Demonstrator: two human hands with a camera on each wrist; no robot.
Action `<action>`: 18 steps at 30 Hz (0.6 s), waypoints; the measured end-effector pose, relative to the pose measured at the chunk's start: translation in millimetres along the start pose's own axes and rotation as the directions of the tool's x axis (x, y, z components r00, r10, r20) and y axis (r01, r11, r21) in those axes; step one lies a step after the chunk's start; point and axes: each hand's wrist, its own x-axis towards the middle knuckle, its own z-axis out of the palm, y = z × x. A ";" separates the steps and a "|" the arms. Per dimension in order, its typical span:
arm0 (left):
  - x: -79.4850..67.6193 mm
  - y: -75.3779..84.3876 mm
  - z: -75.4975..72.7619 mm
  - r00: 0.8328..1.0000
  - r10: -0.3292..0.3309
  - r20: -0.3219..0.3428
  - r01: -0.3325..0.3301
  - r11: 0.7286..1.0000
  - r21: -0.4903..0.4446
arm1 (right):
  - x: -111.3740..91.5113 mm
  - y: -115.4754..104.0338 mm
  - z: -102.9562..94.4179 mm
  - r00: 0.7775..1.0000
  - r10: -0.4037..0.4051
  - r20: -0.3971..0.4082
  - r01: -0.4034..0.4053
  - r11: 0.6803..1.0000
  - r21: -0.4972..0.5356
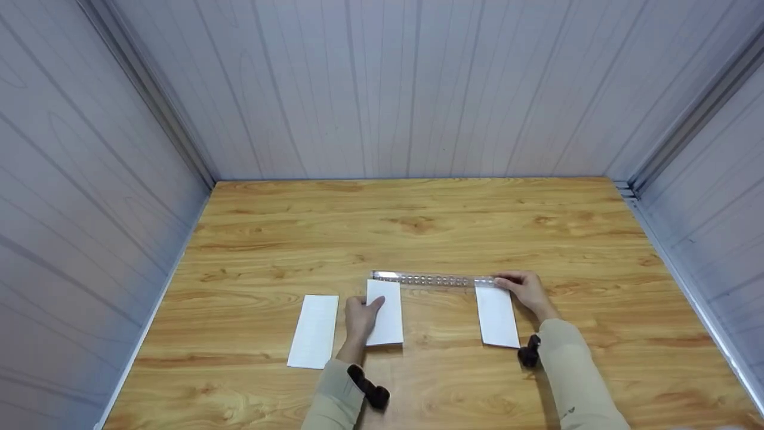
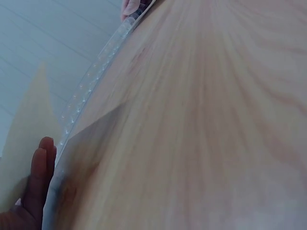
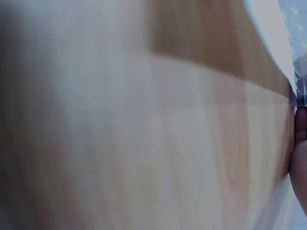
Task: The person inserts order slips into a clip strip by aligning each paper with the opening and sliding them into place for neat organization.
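Observation:
My left hand (image 1: 360, 316) grips a white rectangular paper (image 1: 387, 316), thumb on its face and fingers beneath. In the left wrist view this paper (image 2: 26, 124) stands tilted above the wood, casting a shadow. A clear plastic ruler (image 1: 436, 279) with a row of cut-out holes lies crosswise at the far edge of the held paper. Its right end overlaps the top of a second white paper (image 1: 498, 319). My right hand (image 1: 526, 289) pinches that right end of the ruler. The right wrist view shows the ruler (image 3: 300, 72) just above the fingers.
A third white paper (image 1: 313, 331) lies on the wood-grain table (image 1: 412, 227), left of my left hand. Pale panel walls (image 1: 382, 89) enclose the table at the back and both sides. Dark straps with cameras (image 1: 376, 395) sit on both wrists.

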 end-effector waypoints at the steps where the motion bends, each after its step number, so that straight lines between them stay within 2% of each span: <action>1: -0.1 0.2 -0.4 1.000 0.002 0.001 -0.002 1.000 -0.003 | -0.1 -0.2 -0.2 1.000 0.000 0.005 0.000 1.000 0.000; 8: 5.4 -2.8 0.3 1.000 0.000 0.016 0.000 1.000 -0.026 | -4.6 -14.4 1.0 1.000 0.002 0.018 -0.002 1.000 -0.017; 13: 5.8 -2.4 0.8 1.000 -0.003 0.025 0.003 1.000 -0.026 | 0.3 2.3 -0.5 1.000 -0.002 0.011 0.002 1.000 -0.022; 18: 6.6 -0.1 0.6 0.999 -0.031 0.038 0.031 0.999 -0.020 | 0.8 3.7 0.3 1.000 -0.013 0.005 0.013 1.000 -0.017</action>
